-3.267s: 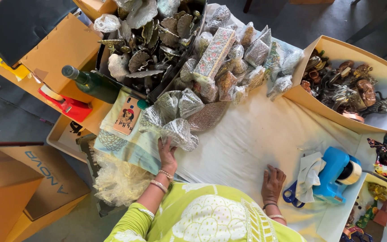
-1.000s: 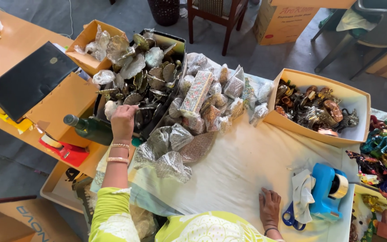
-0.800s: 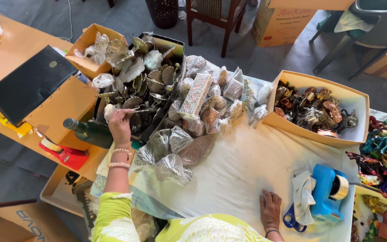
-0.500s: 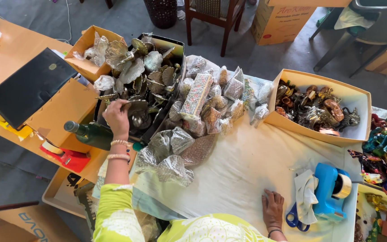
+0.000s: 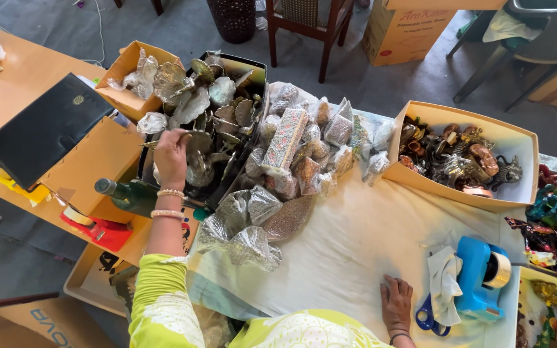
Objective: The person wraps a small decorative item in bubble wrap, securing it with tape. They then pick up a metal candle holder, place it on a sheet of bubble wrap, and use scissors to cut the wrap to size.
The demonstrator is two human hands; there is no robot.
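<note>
Left hand: left hand (image 5: 171, 156), upper left of centre, reaches into the black box (image 5: 253, 66); fingers curled together on a leaf-shaped metal piece (image 5: 196, 169), though the grip itself is partly hidden. Two pale bangles on the wrist, lime-green sleeve below.
Right hand: right hand (image 5: 396, 305), bottom centre-right, lies flat on the white cloth (image 5: 356, 245), fingers spread apart, holding nothing.
Black box contents: dull silver-grey leaf and shell shapes, many in clear crinkled wrap; too many overlap to count.
Packets: heap of clear plastic packets (image 5: 304, 142) of grainy, glittery fill, centre frame; one long rectangular patterned box among them; three loose packets nearer the arm.
Cardboard tray: open tan cardboard tray (image 5: 459, 116), right of centre, holds dark metallic figurines.
Tape dispenser: one blue tape dispenser (image 5: 478, 277), lower right, just beside a white rag and blue-handled scissors (image 5: 427, 319).
Bottle: one green glass bottle (image 5: 127, 193) lying left of the arm.
Red dispenser: one small red dispenser (image 5: 95, 229), lower left.
Folder: flat black folder (image 5: 46, 129), upper left, on tan card.
</note>
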